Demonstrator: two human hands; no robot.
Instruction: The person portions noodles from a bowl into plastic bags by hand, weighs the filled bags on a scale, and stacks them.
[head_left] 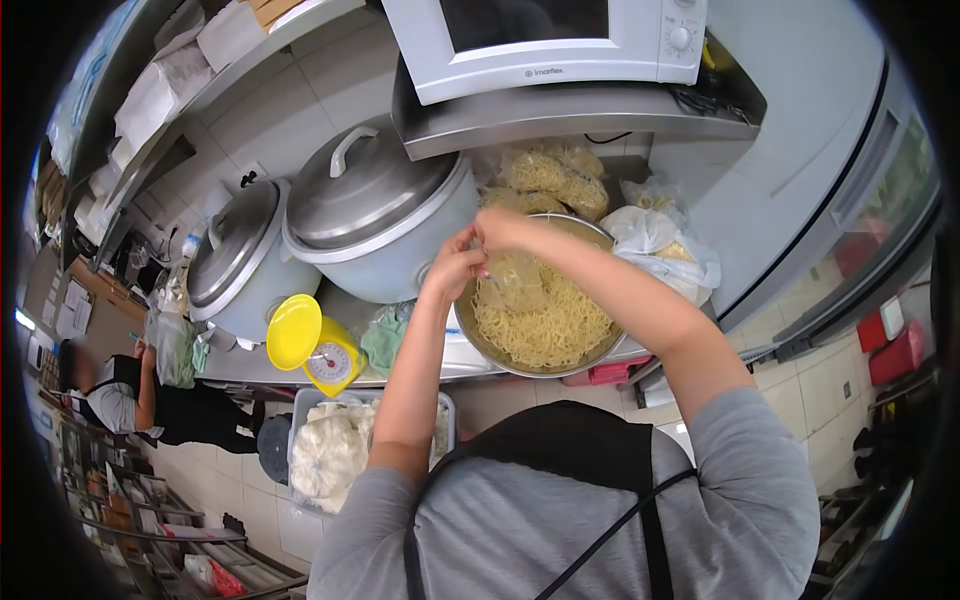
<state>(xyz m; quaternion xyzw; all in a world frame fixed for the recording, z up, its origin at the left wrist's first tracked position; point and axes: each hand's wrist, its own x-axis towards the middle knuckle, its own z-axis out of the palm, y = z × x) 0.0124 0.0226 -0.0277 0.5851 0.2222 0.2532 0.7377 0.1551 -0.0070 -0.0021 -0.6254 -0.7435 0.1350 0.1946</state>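
Note:
A large metal bowl (470, 338) on the counter holds a heap of yellow noodles (545, 335). Over its left part hangs a clear plastic bag (512, 282) that seems to have some noodles inside. My left hand (453, 264) pinches the bag's top edge by the bowl's left rim. Close above it, my right hand (500, 229) is closed at the bag's mouth, its fingertips partly hidden behind the hand. The two hands nearly touch.
Filled noodle bags (550, 175) lie behind the bowl, and a white bag (650, 240) sits right of it. Left are two big lidded cookers (375, 235) and a yellow scale (332, 362). A microwave (550, 60) stands above. A tub (300, 440) holds white bags below; another person (120, 395) stands far left.

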